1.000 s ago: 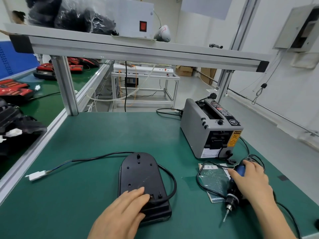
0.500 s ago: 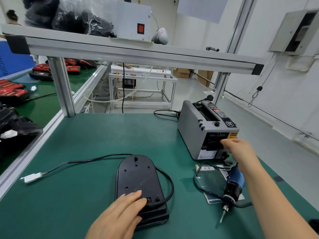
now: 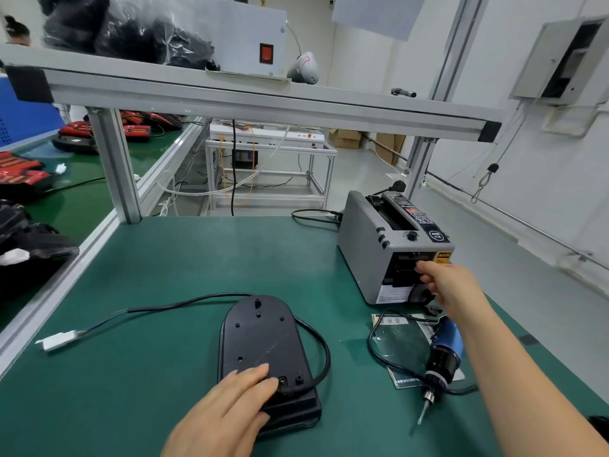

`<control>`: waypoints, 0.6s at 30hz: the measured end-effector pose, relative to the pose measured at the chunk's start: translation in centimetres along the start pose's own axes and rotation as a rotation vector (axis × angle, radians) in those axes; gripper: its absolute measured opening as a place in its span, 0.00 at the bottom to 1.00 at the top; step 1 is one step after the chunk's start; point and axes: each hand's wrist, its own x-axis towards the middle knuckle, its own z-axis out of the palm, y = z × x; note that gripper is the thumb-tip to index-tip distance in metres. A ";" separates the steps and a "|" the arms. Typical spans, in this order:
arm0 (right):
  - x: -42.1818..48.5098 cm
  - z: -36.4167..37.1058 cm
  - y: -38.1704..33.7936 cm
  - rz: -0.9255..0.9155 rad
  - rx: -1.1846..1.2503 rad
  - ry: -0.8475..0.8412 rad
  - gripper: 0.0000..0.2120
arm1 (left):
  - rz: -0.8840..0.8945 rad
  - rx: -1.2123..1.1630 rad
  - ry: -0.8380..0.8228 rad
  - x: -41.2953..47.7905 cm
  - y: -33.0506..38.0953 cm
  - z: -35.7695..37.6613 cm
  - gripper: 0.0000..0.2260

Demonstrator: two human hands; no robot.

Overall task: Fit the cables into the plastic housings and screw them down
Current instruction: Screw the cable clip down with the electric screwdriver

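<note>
A black oval plastic housing lies flat on the green bench mat. Its black cable loops round the right side, enters near the front end, and runs left to a white connector. My left hand rests flat on the housing's near end, fingers straight, beside the cable entry. My right hand reaches to the front slot of the grey tape dispenser, fingertips at its mouth; what they hold is hidden. The blue and black electric screwdriver lies on the mat, bit toward me.
A clear plastic sleeve with papers lies under the screwdriver's cord. An aluminium frame post and overhead shelf bound the bench at the back. Red and black parts sit on the neighbouring bench to the left.
My right hand let go of the screwdriver, which now lies on the mat, and rose to the tape dispenser's front slot. My left hand stayed on the housing.
</note>
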 end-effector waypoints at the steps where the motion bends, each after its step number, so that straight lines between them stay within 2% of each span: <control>1: 0.0 0.1 0.0 0.003 0.011 0.000 0.08 | 0.006 0.002 0.003 0.0 0.0 0.0 0.18; 6: -0.3 0.6 -0.1 -0.021 0.017 0.013 0.07 | 0.005 0.019 0.012 -0.1 -0.1 0.2 0.27; 12: -0.7 0.9 -0.3 -0.059 0.008 0.041 0.07 | 0.015 0.017 -0.004 0.1 0.0 0.0 0.23; 18: -1.1 1.2 -0.3 -0.046 0.047 0.067 0.08 | 0.005 0.039 0.005 0.0 0.0 0.1 0.29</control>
